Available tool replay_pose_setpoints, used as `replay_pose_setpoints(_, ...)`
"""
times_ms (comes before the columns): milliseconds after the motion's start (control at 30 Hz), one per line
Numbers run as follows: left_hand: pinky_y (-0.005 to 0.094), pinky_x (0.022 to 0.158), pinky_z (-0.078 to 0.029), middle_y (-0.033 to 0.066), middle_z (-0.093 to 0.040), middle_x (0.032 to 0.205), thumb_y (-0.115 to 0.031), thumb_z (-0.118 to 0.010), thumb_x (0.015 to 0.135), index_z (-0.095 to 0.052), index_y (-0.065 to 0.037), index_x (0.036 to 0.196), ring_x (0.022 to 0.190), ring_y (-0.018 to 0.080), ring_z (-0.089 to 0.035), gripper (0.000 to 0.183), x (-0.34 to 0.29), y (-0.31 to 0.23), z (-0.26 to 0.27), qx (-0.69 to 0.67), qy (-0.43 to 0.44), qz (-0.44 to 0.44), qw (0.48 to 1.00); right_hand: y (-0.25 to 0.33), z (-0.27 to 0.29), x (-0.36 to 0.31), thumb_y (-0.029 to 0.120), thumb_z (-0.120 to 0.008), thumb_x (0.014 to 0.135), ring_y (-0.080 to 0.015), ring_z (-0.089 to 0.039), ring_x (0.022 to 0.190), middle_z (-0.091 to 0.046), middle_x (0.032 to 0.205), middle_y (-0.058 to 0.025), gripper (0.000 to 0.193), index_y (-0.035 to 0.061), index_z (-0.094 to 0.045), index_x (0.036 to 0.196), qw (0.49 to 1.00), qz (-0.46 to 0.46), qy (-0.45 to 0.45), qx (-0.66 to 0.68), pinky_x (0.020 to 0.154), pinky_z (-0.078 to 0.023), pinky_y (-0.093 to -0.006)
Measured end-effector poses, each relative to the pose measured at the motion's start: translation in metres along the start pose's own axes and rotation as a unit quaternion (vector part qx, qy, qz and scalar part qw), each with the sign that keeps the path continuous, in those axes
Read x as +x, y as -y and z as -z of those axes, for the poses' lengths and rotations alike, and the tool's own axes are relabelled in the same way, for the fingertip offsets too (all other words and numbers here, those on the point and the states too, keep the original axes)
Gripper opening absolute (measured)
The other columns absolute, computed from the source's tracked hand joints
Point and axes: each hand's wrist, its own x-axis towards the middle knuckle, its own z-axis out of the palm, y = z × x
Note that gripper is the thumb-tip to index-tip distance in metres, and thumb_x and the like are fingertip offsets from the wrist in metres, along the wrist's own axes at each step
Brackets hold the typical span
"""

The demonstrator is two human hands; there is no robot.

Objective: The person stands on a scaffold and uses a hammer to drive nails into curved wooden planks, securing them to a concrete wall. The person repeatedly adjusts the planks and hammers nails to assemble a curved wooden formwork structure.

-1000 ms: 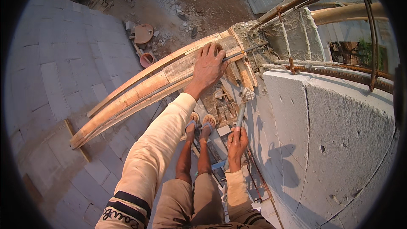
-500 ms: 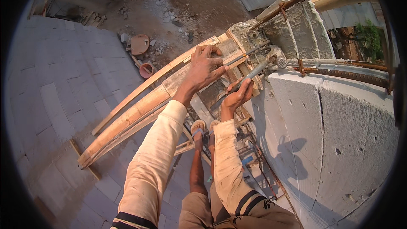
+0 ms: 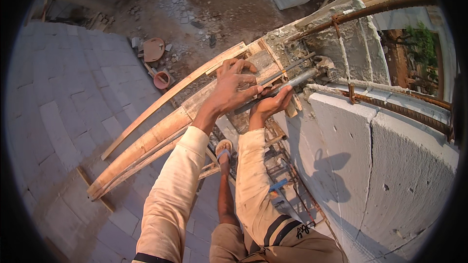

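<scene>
We've got the left hand [image 3: 234, 85] spread flat, fingers open, on the rough timber plank [image 3: 195, 102] at the wall top's corner. Right hand [image 3: 271, 105] is closed round a smooth grey metal rod [image 3: 287, 84], its tip w/ crusted mortar by the rusty ribbed rebar [image 3: 399, 109] atop chalky white blocks [image 3: 385, 165].

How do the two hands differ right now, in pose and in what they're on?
The left hand lies palm down, fingers spread, on the wooden plank; the right hand is palm up, its grip cupped under the metal tool. The left hand sits higher and farther out; the right hand is nearer the block wall. Both meet at the tool's shaft, in cream sleeves.
</scene>
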Motion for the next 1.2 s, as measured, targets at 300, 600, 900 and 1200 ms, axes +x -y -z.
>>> replay_pose_setpoints(300, 0.0546, 0.124, -0.021, -0.0004, -0.06, 0.147, -0.048, -0.084, 0.092, -0.081, -0.011, 0.092, 0.147, 0.0318, -0.035, 0.037, 0.004, 0.004, 0.009, -0.019, 0.069, 0.0, 0.997, 0.011, -0.004, -0.007, 0.05, -0.055, 0.113, -0.0203, -0.055, 0.084, -0.056, 0.099, -0.0089, 0.051, -0.0016, -0.059, 0.113, 1.0, -0.01, 0.007, -0.001, 0.071, -0.049, -0.0383)
replay_pose_setpoints(600, 0.0567, 0.128, -0.023, 0.0022, -0.063, 0.146, -0.043, -0.086, 0.091, -0.074, -0.009, 0.085, 0.153, 0.0328, -0.034, 0.037, 0.01, 0.002, 0.015, -0.112, 0.09, -0.036, 0.989, 0.024, -0.002, -0.008, 0.054, -0.06, 0.11, -0.0097, -0.047, 0.066, -0.053, 0.092, -0.004, 0.05, 0.0045, -0.054, 0.112, 0.995, -0.029, 0.015, 0.095, 0.053, -0.037, -0.0239)
replay_pose_setpoints(900, 0.0614, 0.13, -0.022, 0.0069, -0.063, 0.152, -0.042, -0.085, 0.092, -0.071, -0.007, 0.08, 0.161, 0.0387, -0.032, 0.039, 0.012, -0.024, 0.032, -0.171, 0.125, -0.055, 0.976, 0.046, -0.008, -0.007, 0.056, -0.058, 0.111, -0.0102, -0.047, 0.067, -0.053, 0.095, -0.0046, 0.053, 0.0041, -0.053, 0.116, 0.995, -0.001, 0.029, 0.094, 0.057, -0.04, -0.0235)
replay_pose_setpoints(1200, 0.0608, 0.13, -0.024, 0.0093, -0.062, 0.153, -0.044, -0.083, 0.093, -0.069, -0.005, 0.08, 0.159, 0.0392, -0.035, 0.044, 0.011, -0.027, 0.035, -0.137, 0.132, -0.094, 0.977, 0.042, -0.011, 0.005, 0.054, -0.049, 0.115, -0.0074, -0.048, 0.074, -0.052, 0.093, -0.0024, 0.049, 0.0049, -0.053, 0.114, 0.995, 0.077, 0.055, 0.03, 0.058, -0.038, -0.023)
